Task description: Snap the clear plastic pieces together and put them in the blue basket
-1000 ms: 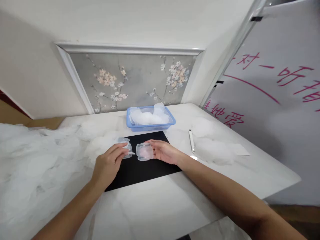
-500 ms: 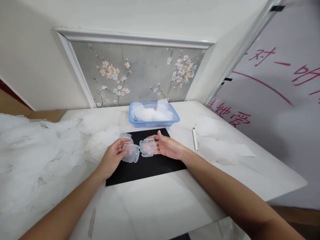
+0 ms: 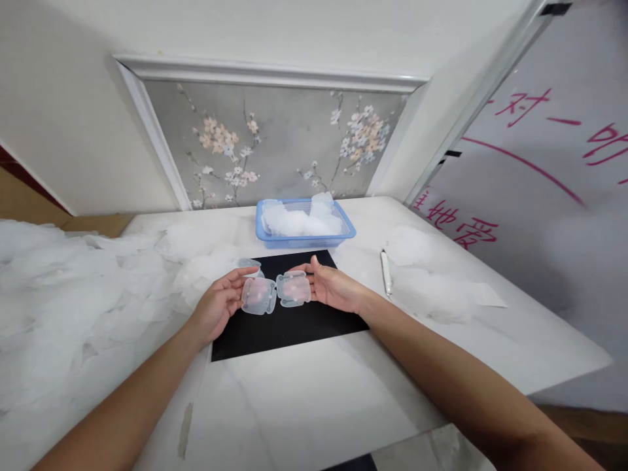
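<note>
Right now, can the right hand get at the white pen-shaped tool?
Probably yes: the white pen-shaped tool lies uncovered, with bare tabletop between it and the right hand. The translucent piece that hand holds would likely need setting down first.

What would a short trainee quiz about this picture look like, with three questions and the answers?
1. What do the left hand and the right hand hold?
2. True or false: the slim white tool lies to the right of the black mat.
3. Which is farther from the person, the black mat or the blue basket?

Key:
1. Each holds a translucent piece.
2. True.
3. The blue basket.
</note>
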The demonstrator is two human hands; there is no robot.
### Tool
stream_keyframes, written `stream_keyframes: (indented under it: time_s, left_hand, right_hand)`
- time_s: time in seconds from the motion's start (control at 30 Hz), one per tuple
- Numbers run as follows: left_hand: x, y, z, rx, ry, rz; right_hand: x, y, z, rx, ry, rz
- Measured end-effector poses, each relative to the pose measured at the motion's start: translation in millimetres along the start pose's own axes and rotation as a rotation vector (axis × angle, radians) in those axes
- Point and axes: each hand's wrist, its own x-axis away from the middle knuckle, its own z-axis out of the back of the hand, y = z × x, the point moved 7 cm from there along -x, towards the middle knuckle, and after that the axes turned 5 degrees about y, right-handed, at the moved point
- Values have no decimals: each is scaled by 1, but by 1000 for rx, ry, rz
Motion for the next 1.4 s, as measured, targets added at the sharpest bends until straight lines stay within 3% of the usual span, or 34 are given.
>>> stream_keyframes:
  time_s: [0.43, 0.73, 1.0, 1.23, 1.4]
  left_hand:
    - [0, -2, -1, -97, -32, 1]
    - [2, -3, -5, -267, -137, -30]
    - [11, 3, -13, -258, -328, -30]
    - [12, 2, -12, -314, -374, -46]
    - [13, 1, -14, -327, -398, -46]
  right_hand:
    - [3, -4, 3, 88, 17, 70]
    - [5, -4, -1, 169, -52, 95]
    - [4, -4, -1, 191, -72, 114]
    - [5, -6, -3, 205, -70, 118]
    - [5, -11, 1, 237, 9, 168]
